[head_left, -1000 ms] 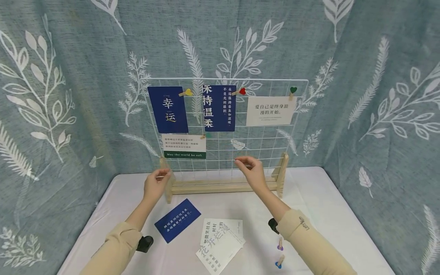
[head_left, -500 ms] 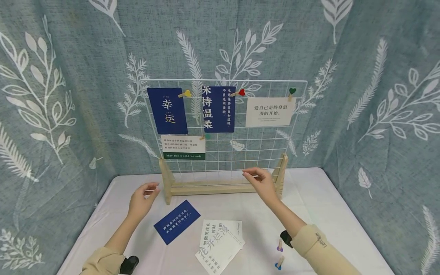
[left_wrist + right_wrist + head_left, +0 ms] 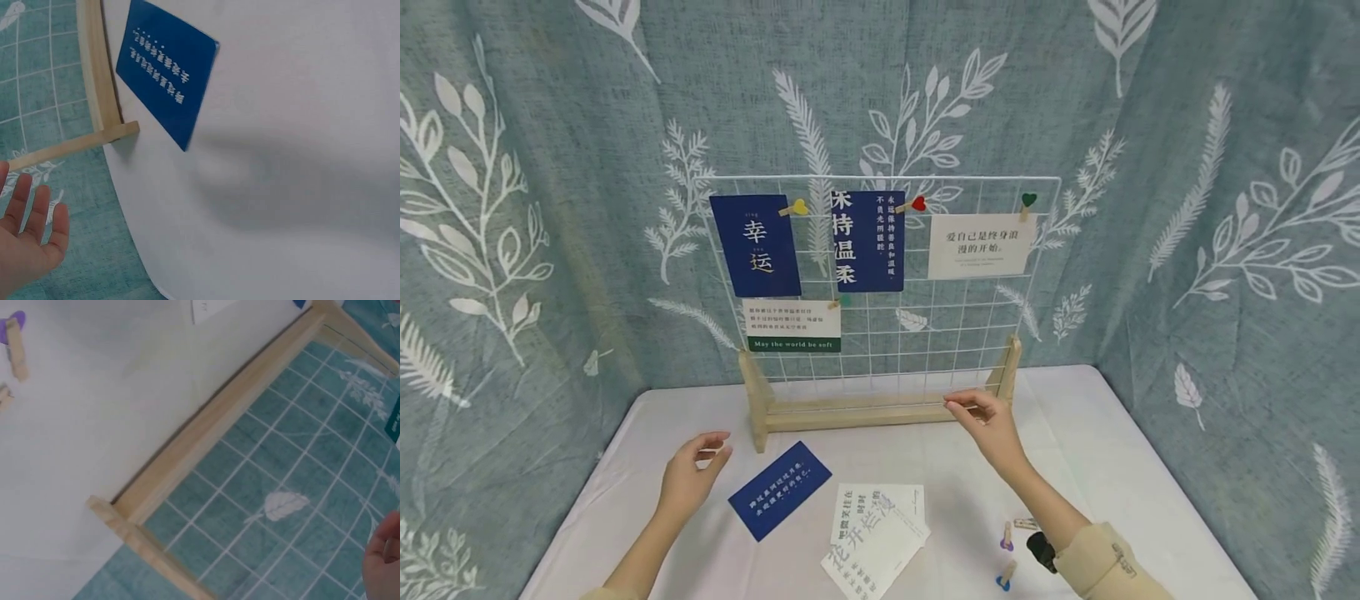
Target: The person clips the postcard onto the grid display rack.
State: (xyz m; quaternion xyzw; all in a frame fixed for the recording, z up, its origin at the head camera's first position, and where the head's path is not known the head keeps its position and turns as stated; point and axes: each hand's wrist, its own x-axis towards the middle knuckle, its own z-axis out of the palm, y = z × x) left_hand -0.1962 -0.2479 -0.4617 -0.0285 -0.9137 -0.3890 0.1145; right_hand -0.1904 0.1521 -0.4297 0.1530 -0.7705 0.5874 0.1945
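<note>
My left hand (image 3: 696,473) hangs above the table's left side with loosely bent fingers. A blue card (image 3: 780,492) with white writing lies just to its right. In the left wrist view the fingers (image 3: 39,215) are spread and nothing is in them. My right hand (image 3: 988,429) hovers before the lower right of a white wire grid (image 3: 917,350). Its thumb and forefinger come close together, and I see nothing between them. Below, two overlapping white cards (image 3: 887,550) lie on the table. Several small wooden clothespins, one with a purple heart (image 3: 1007,537) and one with a blue heart (image 3: 1004,577), lie near the right forearm.
The grid stands in a wooden base (image 3: 850,417) at the table's back. Clipped to it are two blue cards (image 3: 756,246), a white card (image 3: 981,246) and a green-edged card (image 3: 793,325). A patterned curtain (image 3: 587,208) surrounds the white table (image 3: 1075,467).
Both hands have drawn back and down from the grid, the left hand toward the left and the right hand toward the right. The clipped cards stay in place, and another clothespin shows by the right forearm.
</note>
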